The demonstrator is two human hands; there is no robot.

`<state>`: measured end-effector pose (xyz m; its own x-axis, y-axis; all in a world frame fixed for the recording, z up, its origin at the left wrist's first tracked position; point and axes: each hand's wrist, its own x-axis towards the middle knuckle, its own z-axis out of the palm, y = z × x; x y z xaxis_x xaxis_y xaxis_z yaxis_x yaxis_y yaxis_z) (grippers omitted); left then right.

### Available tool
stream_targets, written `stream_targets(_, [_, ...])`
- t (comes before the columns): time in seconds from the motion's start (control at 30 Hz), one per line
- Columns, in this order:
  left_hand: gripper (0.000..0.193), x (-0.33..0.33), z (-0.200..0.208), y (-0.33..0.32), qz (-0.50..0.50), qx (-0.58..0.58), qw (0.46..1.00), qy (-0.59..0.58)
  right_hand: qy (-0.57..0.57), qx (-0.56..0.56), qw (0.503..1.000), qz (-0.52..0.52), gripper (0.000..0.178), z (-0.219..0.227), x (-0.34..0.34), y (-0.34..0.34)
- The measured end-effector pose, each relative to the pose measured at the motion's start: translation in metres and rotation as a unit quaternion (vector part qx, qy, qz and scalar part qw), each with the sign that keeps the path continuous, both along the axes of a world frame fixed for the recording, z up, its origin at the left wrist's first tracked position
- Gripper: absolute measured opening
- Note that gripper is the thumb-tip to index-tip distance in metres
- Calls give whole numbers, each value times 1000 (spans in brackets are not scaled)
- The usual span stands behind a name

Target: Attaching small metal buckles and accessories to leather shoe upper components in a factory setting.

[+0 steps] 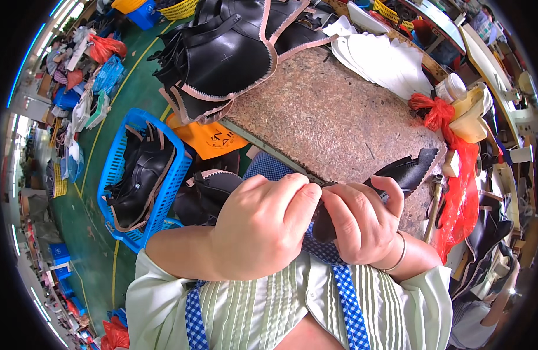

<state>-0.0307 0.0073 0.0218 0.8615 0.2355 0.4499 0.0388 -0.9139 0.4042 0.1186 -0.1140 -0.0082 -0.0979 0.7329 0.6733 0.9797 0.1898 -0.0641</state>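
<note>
As white pieces [380,64] lie atop the workbench [327,111], the left hand [263,221] and right hand [362,221] curl tight at its near edge. Both grip a black piece [408,171].

The person wore a loose, pale green shirt [245,315] with vertical pleats, a front button [310,293] and short, wide sleeves [158,297]. Blue-and-white checked straps [347,303] crossed it. Of the hands [260,224], the right had a thin bangle [402,255] at its wrist.
</note>
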Motion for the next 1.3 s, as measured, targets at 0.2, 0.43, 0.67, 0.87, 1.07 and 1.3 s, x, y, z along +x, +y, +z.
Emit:
stream_targets(0.2, [33,0,-2,-3,1,48,997,-56,36,21,999,9,38,1,2,3])
stream_targets(0.43, [33,1,3,-3,-18,128,990,-51,50,12,999,-11,36,5,0,2])
stream_targets(0.67, [29,2,3,-1,-29,226,973,-47,163,-21,986,25,39,2,8,5])
stream_targets(0.87, [24,-4,1,-2,-41,270,960,-70,261,-71,962,44,36,15,21,6])
stream_targets(1.07, [23,-4,2,-3,-46,244,965,-84,240,-33,967,79,35,11,23,5])
stream_targets(1.3, [27,-5,3,-1,-63,211,973,-67,189,-6,975,120,33,7,30,4])
